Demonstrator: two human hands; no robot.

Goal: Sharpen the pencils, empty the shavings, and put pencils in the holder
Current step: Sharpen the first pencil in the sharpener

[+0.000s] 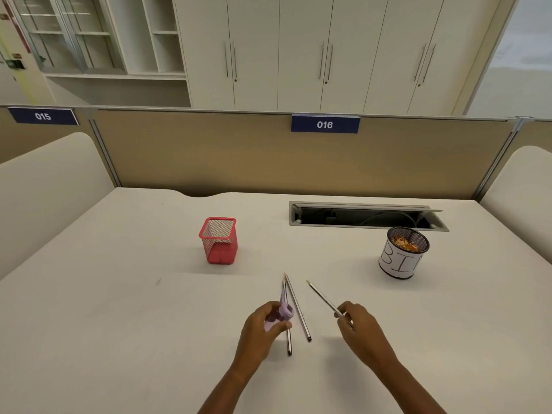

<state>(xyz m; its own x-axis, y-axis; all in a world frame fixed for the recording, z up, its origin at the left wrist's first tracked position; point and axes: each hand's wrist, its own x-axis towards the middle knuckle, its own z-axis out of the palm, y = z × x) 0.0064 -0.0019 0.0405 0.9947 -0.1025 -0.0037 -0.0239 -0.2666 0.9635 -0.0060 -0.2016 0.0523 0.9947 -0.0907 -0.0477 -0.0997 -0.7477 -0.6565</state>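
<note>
My left hand point(263, 327) grips a lilac pencil sharpener point(282, 313) just above the white desk. Two grey pencils lie side by side right of that hand, one point(288, 339) partly hidden behind the sharpener, the other point(298, 309) beside it, tips pointing away from me. My right hand point(358, 327) holds a third pencil point(324, 298) by its rear end, its tip angled up and to the left. A red square mesh holder point(219, 240) stands further back on the left. A round mesh cup labelled "BIN" point(403, 253), with orange shavings inside, stands at the right.
An open cable tray slot point(367, 218) is sunk into the desk behind the bin. A tan partition point(239, 153) with a "016" sign closes the far edge. Cream side dividers flank the white desk point(119, 294).
</note>
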